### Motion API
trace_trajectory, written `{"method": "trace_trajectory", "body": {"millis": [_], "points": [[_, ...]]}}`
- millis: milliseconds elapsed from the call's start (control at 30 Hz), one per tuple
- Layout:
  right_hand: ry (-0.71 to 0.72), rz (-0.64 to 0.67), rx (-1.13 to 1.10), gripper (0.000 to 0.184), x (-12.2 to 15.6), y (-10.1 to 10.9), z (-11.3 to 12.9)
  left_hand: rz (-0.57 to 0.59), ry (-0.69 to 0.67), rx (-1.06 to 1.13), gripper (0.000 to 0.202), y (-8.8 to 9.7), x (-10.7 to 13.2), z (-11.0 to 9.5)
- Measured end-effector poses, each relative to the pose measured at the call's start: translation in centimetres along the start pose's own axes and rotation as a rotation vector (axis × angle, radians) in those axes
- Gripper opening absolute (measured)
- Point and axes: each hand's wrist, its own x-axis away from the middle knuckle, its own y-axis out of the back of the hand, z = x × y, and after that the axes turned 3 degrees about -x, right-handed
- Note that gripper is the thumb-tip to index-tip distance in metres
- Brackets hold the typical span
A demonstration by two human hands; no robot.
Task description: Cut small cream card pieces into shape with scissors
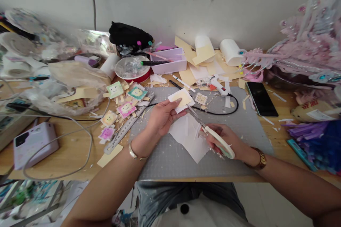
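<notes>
My left hand (163,116) pinches a small piece of white paper (174,96) with a pale yellow square on it. In my right hand (222,138) are scissors (217,138) with cream handles, their blades reaching to the lower right edge of that paper. Under both hands lies a loose white sheet (193,149) on the grey cutting mat (160,163). Left of my left hand sit several small square paper figures with drawn faces, among them a pink one (126,108) and a teal one (137,92). A steel ruler (125,127) lies beside them.
A glue gun (220,87) with a black cord lies behind the scissors. A phone (261,98) rests at the right, near pink decorations (301,49). Behind stand a lilac box (170,64), a red-rimmed bowl (144,78) and white rolls (231,52). Plastic bags and a lilac device (36,145) occupy the left.
</notes>
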Motion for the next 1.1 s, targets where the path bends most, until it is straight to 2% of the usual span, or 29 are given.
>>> {"method": "trace_trajectory", "body": {"millis": [467, 1100], "points": [[0.014, 0.034, 0.078, 0.035, 0.01, 0.66, -0.19, -0.013, -0.043, 0.023, 0.006, 0.48, -0.37, -0.25], [0.037, 0.033, 0.076, 0.037, -0.03, 0.22, 0.03, 0.002, 0.021, 0.022, 0.006, 0.27, -0.17, -0.19]]}}
